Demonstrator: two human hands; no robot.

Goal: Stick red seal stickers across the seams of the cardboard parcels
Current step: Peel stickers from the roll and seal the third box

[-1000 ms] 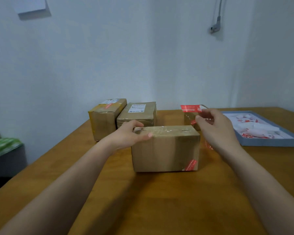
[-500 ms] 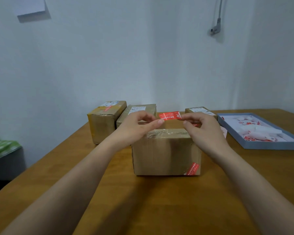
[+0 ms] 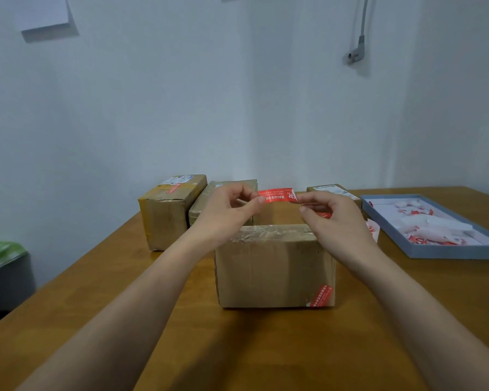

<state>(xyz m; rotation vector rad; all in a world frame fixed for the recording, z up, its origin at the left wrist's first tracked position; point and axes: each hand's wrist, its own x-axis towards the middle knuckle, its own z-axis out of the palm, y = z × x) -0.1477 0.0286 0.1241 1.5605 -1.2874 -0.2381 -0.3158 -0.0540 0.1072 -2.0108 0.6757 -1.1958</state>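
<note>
The left hand [image 3: 226,211] pinches the left end of a red sticker [image 3: 277,196] between thumb and forefinger, and the right hand [image 3: 333,218] pinches its right end, so the strip is stretched level between the 2 hands, white print facing the camera. The right hand also holds a further scrap of red and white paper [image 3: 322,214] under its curled fingers. The sticker hangs in the air above the far edge of the nearest parcel [image 3: 274,272], not touching it. That parcel stands on the worktop [image 3: 237,348], its top covered with shiny clear tape and 1 red sticker [image 3: 319,296] already across its lower right corner. Behind it stand 3 more parcels: 1 at the left [image 3: 167,213] with a red mark on top, 1 beside it [image 3: 223,193] partly hidden by the left hand, and 1 behind the right hand [image 3: 333,190]. To the right lies a shallow blue tray [image 3: 446,252] holding white and red paper scraps.
</note>
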